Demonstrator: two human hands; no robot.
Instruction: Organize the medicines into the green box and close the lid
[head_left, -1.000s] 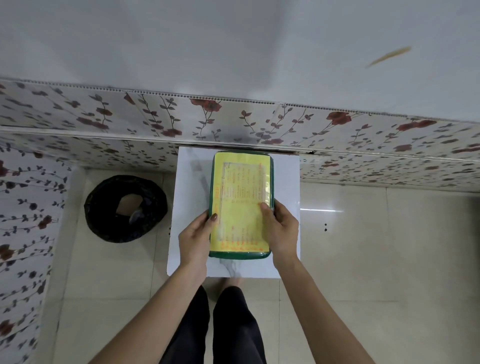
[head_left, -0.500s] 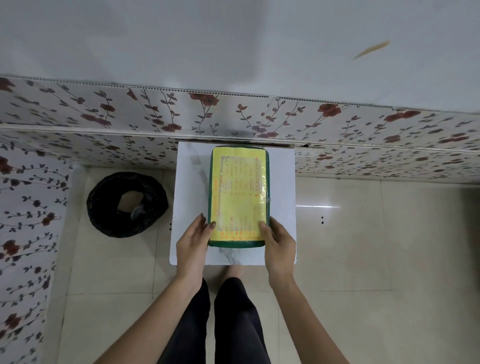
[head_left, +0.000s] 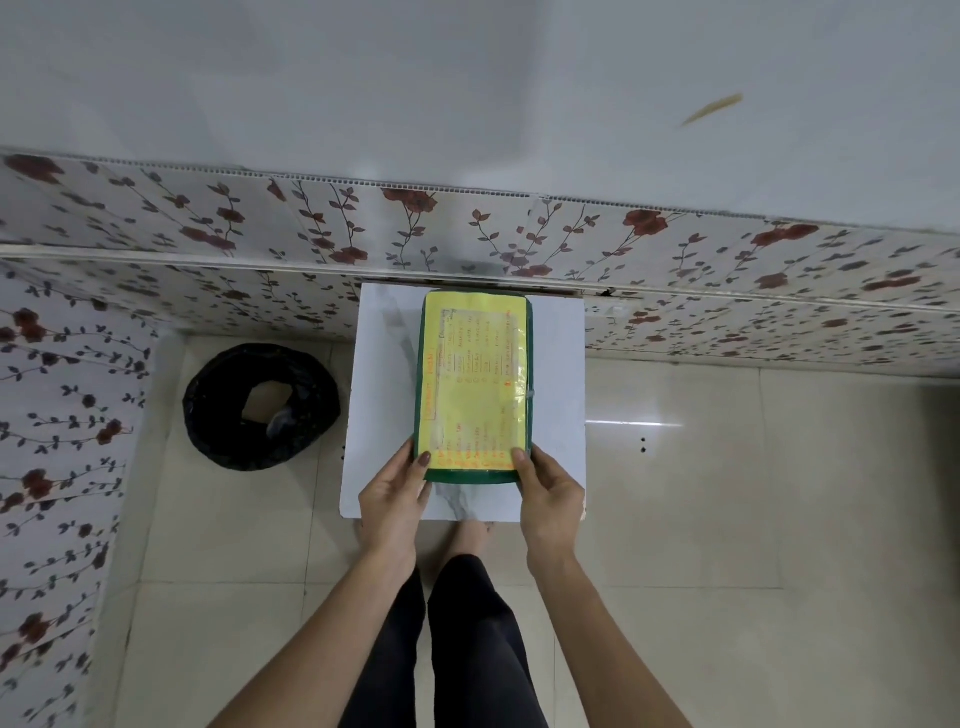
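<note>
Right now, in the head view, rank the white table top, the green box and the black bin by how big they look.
1. White table top, largest.
2. Green box and black bin look about alike; the bin stands lower, on the floor, so I won't rank them.

Where I stood: a small white table (head_left: 384, 374) set against a wall panelled with red-flower print (head_left: 218, 223), plain pale wall above; glossy beige floor tiles (head_left: 727, 493) caught a light streak; a black-lined bin (head_left: 208, 410) stood beside the table.
</note>
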